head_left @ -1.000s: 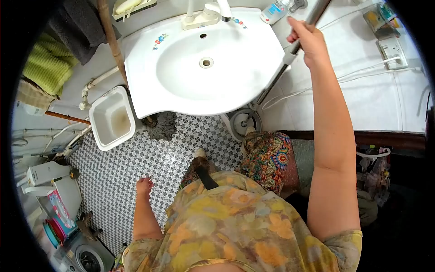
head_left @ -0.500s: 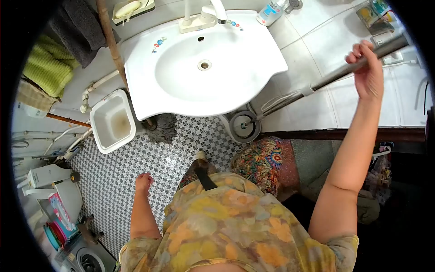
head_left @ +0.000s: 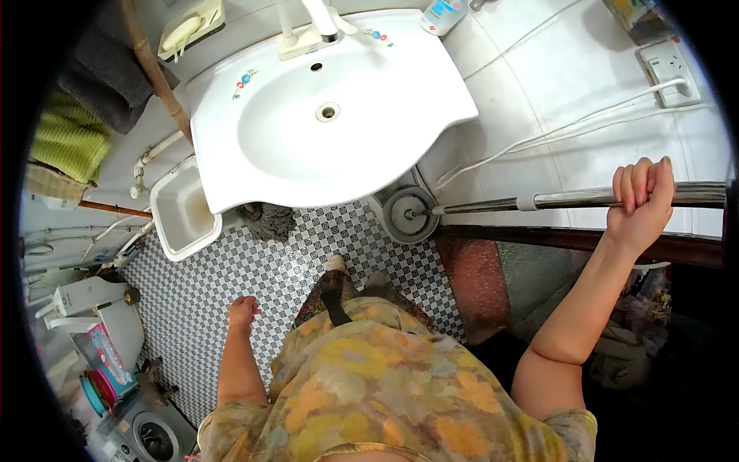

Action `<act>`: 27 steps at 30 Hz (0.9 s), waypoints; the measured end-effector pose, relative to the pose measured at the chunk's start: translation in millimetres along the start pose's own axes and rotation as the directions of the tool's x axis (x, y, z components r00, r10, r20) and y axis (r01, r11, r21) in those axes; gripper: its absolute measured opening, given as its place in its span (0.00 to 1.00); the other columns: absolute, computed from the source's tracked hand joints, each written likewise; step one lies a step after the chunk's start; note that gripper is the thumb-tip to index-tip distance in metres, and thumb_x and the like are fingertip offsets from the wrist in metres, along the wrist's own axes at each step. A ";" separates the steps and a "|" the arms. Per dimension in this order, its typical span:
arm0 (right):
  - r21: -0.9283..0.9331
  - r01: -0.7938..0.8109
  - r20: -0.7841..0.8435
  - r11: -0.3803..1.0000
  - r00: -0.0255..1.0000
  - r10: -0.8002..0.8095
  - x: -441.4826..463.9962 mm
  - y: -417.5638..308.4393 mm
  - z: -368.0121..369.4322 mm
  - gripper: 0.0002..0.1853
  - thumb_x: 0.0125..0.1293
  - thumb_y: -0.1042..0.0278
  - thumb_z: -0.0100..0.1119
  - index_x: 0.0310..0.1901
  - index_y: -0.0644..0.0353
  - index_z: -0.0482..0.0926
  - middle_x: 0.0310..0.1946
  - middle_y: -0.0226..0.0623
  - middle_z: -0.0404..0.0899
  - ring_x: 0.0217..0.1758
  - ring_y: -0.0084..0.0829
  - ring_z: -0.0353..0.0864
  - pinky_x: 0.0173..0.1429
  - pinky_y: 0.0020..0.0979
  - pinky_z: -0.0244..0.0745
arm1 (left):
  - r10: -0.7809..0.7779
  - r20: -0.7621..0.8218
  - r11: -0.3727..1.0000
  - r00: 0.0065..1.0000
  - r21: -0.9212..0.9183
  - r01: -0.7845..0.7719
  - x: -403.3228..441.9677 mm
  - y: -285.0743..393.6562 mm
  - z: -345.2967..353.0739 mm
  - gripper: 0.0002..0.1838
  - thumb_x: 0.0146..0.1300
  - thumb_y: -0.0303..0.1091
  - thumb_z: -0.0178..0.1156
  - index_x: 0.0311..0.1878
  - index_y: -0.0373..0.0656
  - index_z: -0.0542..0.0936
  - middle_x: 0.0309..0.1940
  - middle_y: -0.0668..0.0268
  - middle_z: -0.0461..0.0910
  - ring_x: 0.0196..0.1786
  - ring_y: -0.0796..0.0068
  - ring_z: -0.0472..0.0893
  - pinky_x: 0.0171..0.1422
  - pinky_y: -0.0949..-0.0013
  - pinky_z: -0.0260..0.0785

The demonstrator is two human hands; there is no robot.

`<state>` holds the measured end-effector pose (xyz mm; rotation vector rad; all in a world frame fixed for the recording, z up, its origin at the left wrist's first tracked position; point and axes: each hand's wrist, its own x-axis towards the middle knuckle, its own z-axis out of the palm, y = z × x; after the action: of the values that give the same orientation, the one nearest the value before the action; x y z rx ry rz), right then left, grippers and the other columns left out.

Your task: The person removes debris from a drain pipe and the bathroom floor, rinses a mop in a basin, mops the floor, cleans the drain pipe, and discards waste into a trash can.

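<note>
My right hand is closed around the metal pole of what looks like a spin mop. The pole slants down to a grey round mop bucket on the floor beside the sink. The mop's head is not clearly seen; only its joint shows over the round opening. Over the tiled floor hangs my left hand, its fingers loosely curled with nothing visible in them.
A white sink stands in front of me. Below its left side are a white basin with murky water and a dark grey mop head. White cords run along the wall to a socket. A washing machine is at the lower left.
My right hand has moved down and slightly right with the pole, which now lies flatter in view. My legs have shifted, baring the red floor strip. My left hand has barely moved.
</note>
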<state>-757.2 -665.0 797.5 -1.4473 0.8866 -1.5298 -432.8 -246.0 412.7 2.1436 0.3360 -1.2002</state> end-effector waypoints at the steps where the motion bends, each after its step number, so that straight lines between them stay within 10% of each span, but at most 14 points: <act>1: 0.002 -0.003 -0.004 1.000 1.000 0.003 1.7 2.9 -4.3 0.20 0.61 0.64 0.42 0.12 0.53 0.53 0.07 0.24 0.49 0.07 0.16 0.43 0.15 0.22 0.43 | 0.010 0.002 1.000 1.000 0.011 -0.010 0.1 2.9 5.6 0.09 0.51 0.33 0.52 0.34 0.39 0.73 0.20 0.68 0.73 0.19 0.80 0.74 0.17 0.79 0.56; 27: 0.128 -0.195 0.109 0.972 0.977 0.182 -63.2 138.9 -37.9 0.13 0.56 0.76 0.42 0.17 0.56 0.56 0.08 0.26 0.54 0.10 0.18 0.51 0.14 0.21 0.49 | -0.065 -0.126 0.998 0.990 -0.022 0.063 -74.9 -19.9 9.3 0.08 0.52 0.32 0.49 0.34 0.40 0.72 0.22 0.68 0.73 0.19 0.80 0.73 0.17 0.80 0.54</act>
<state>-781.7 -665.5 642.3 -1.2878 0.8198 -1.3418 -490.1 -230.4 463.3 2.2135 0.4718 -1.0947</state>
